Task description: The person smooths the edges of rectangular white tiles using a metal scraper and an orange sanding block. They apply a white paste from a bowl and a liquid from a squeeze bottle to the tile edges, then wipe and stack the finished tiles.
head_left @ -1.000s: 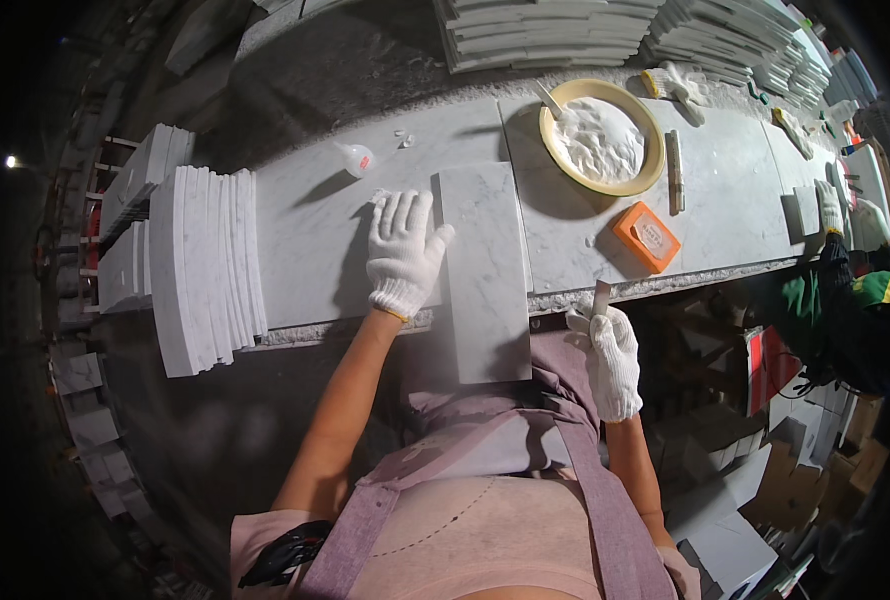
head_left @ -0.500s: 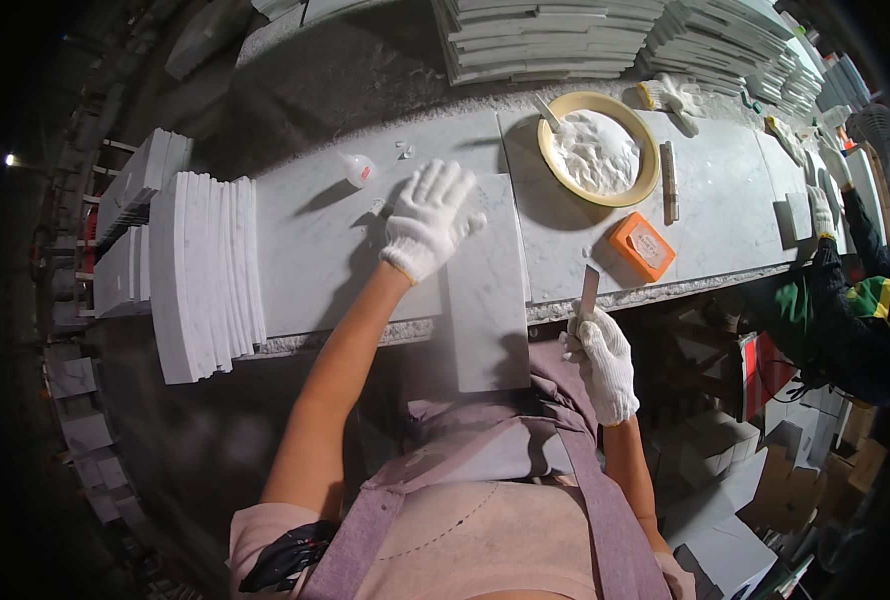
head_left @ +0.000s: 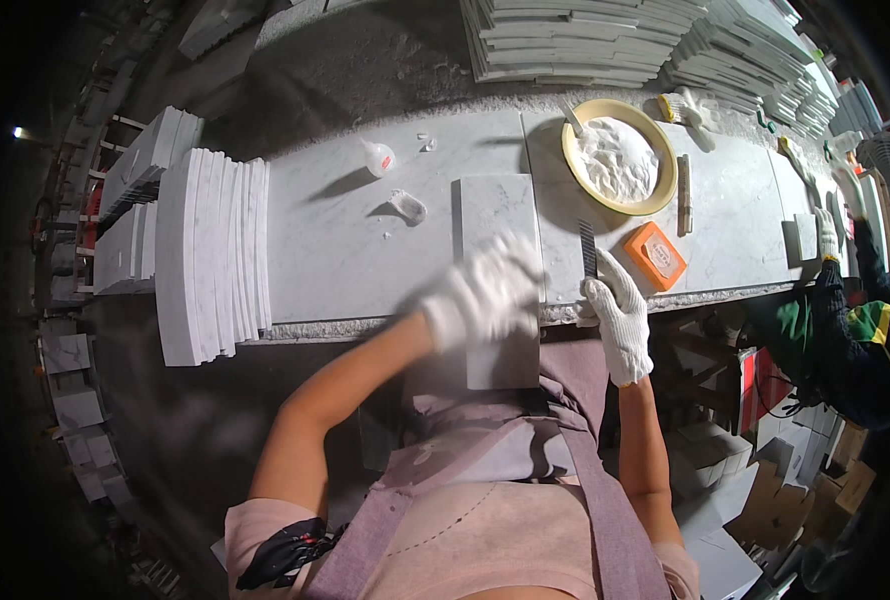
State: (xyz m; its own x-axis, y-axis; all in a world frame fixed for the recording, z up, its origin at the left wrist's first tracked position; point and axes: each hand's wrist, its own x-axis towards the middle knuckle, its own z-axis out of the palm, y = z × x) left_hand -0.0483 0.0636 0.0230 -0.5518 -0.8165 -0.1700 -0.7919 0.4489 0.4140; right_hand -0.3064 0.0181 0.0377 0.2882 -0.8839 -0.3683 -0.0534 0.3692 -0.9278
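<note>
A long pale marble slab (head_left: pixel 498 210) lies on the worktop with its near end jutting past the front edge towards my apron. Over its middle, my left hand (head_left: pixel 485 292) in a white knit glove is smeared by motion; whether it touches the slab, I cannot tell. My gloved right hand (head_left: pixel 620 320) is closed on a thin flat metal blade (head_left: pixel 588 250), held upright beside the slab near the worktop's edge. Left of the slab lie a small curved white piece (head_left: pixel 407 206) and a small clear squeeze bottle (head_left: pixel 379 159).
A yellow-rimmed bowl (head_left: pixel 670 180) of white paste stands on the worktop (head_left: pixel 325 260), with an orange box (head_left: pixel 655 256) nearer me. Slabs stand in a row (head_left: pixel 205 260) at left; more are stacked (head_left: pixel 575 40) behind. A co-worker (head_left: pixel 845 330) works at far right.
My left hand has swept right and nearer me across the slab, uncovering the curved white piece. The blade in my right hand has turned and now shows a striped face.
</note>
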